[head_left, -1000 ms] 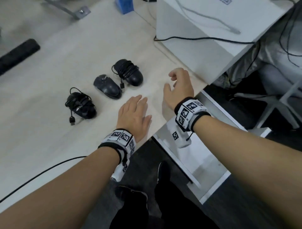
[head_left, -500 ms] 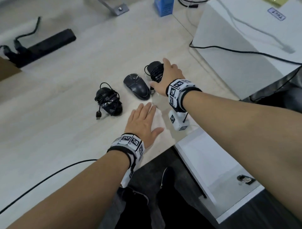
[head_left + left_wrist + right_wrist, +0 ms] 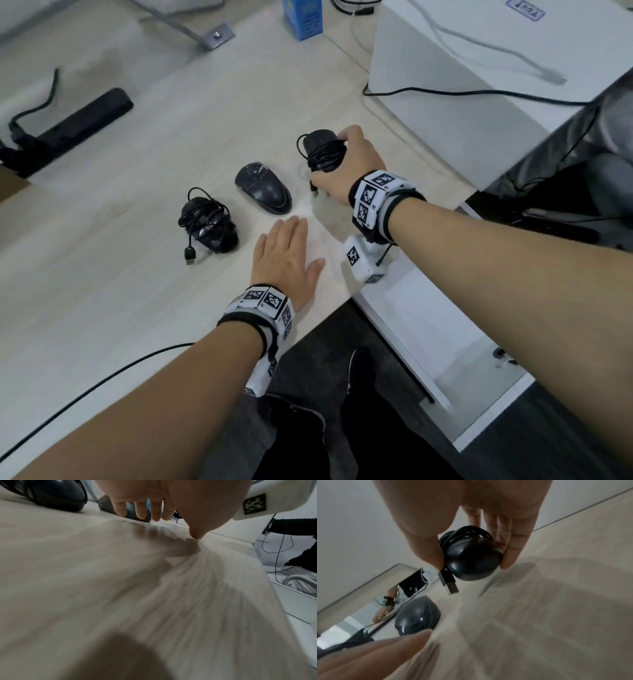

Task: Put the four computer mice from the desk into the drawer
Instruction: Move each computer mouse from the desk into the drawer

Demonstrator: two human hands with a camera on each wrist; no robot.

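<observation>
Three black mice show on the pale wooden desk (image 3: 102,274). My right hand (image 3: 346,164) grips the rightmost one, a cable-wrapped mouse (image 3: 322,149) (image 3: 471,559), thumb on one side and fingers on the other, its USB plug (image 3: 448,582) dangling; it looks lifted a little off the desk. A bare mouse (image 3: 263,188) (image 3: 418,616) lies in the middle. Another cable-wrapped mouse (image 3: 209,222) (image 3: 56,492) lies at the left. My left hand (image 3: 286,257) rests flat and open on the desk near its front edge. The white drawer (image 3: 428,342) stands pulled out at the lower right.
A white box (image 3: 479,78) with a black cable stands at the back right, close behind my right hand. A black power strip (image 3: 68,130) lies at the far left, a blue box (image 3: 303,19) at the back. A thin black cable (image 3: 85,387) crosses the desk's front.
My right hand reached from the desk's edge to the rightmost mouse and closed round it. The left hand stayed flat on the desk.
</observation>
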